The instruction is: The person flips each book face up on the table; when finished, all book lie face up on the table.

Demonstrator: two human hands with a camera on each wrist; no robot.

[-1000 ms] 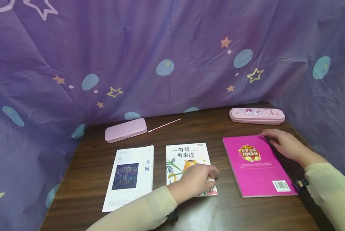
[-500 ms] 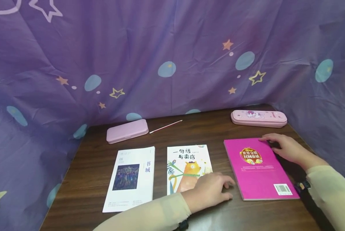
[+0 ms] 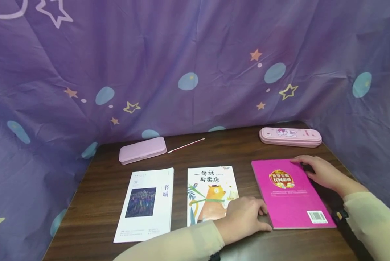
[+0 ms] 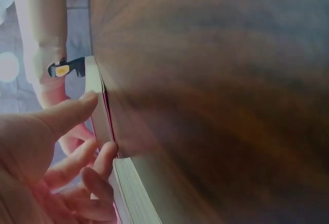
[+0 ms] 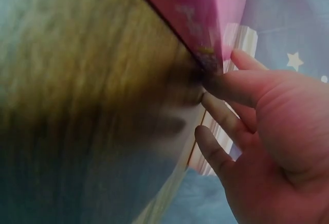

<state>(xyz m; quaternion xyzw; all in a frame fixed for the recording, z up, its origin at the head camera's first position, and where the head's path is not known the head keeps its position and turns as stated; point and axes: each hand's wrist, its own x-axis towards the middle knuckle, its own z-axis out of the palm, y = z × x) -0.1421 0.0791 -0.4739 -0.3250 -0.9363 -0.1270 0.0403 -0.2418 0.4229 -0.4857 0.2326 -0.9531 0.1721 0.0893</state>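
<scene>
A bright pink book [image 3: 292,195] with a round emblem and a barcode lies flat on the right side of the table. My right hand [image 3: 322,172] rests at its upper right corner, index finger along the top edge and thumb by the right edge. My left hand [image 3: 245,217] is at the book's lower left edge, its thumb and fingertips close against the side with fingers loosely bent. In the left wrist view the page edges of the pink book [image 4: 102,113] show beside the thumb. Under the left hand, a white picture book [image 3: 211,194] with a bear is partly covered.
Left of it lies a white book [image 3: 146,206] with a dark picture. Behind stand a plain pink case [image 3: 142,150], a thin stick [image 3: 186,145] and a pink rabbit pencil case [image 3: 290,137]. A purple curtain [image 3: 149,65] surrounds the dark wooden table [image 3: 214,154].
My left hand has moved right, from over the bear picture book to the pink book's left edge. The right hand stays at the pink book's corner.
</scene>
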